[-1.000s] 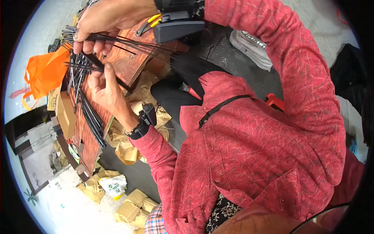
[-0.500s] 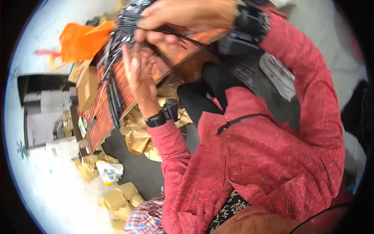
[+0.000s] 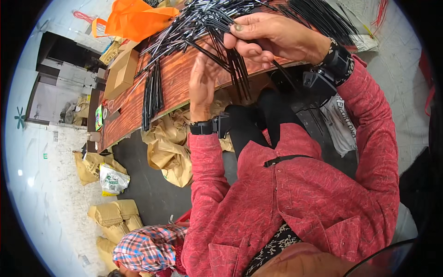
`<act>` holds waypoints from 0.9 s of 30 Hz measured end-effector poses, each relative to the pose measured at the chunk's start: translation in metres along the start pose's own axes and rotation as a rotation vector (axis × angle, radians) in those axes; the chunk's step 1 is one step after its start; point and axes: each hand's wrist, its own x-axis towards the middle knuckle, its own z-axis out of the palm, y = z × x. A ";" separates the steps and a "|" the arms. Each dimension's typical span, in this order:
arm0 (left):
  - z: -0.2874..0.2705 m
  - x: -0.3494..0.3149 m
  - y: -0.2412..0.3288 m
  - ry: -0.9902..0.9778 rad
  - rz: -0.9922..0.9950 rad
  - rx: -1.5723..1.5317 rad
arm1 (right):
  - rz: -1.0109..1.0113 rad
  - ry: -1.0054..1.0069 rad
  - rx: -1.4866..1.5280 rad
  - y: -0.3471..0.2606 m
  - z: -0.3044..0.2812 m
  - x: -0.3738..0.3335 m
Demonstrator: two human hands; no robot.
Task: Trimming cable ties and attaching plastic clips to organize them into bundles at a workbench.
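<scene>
My right hand is closed, thumb and fingers pinching several thin black sticks by their upper ends; the sticks slant down toward the table's near edge. Close by on the left, my left hand is upright beside these sticks. Its fingers are stretched out, partly behind the sticks and slightly blurred. Beyond both hands lies a large loose heap of the same sticks, with shiny ends. A neater bundle of black sticks rests on the table to the left of my left hand.
The reddish wooden table carries an open cardboard box and an orange bag. More black sticks are at the far right. Crumpled brown paper lies under the table edge. A person in a checked shirt is at the lower left.
The view has shifted, showing more of the heap. My right hand has come away from the heap with sticks in its grip. My left hand stays beside it, fingers extended.
</scene>
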 end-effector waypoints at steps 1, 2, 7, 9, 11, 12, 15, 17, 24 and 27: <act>-0.001 -0.002 -0.005 -0.050 -0.026 -0.028 | 0.001 -0.002 -0.003 0.000 -0.001 0.002; -0.002 -0.002 -0.009 -0.099 -0.051 -0.056 | -0.003 -0.011 0.004 0.001 -0.003 0.003; 0.012 0.002 -0.027 -0.193 0.028 -0.101 | 0.016 -0.022 0.079 0.005 -0.003 0.012; 0.024 -0.003 -0.020 -0.225 0.004 0.187 | 0.032 -0.009 0.112 0.008 -0.002 0.013; 0.034 -0.006 -0.014 -0.240 -0.008 0.332 | 0.013 -0.037 0.133 0.013 -0.002 0.015; 0.038 -0.007 -0.013 -0.209 -0.063 0.296 | 0.002 -0.052 0.143 0.014 -0.003 0.017; 0.045 -0.005 -0.009 -0.150 -0.175 0.224 | 0.008 -0.041 0.146 0.018 -0.008 0.019; 0.045 -0.004 -0.005 -0.154 -0.197 0.245 | 0.014 -0.037 0.151 0.020 -0.011 0.020; 0.035 0.002 -0.012 -0.227 -0.098 0.204 | 0.014 0.024 0.157 0.020 -0.025 0.025; 0.029 0.002 -0.015 -0.241 -0.119 0.210 | 0.023 0.031 0.151 0.019 -0.027 0.025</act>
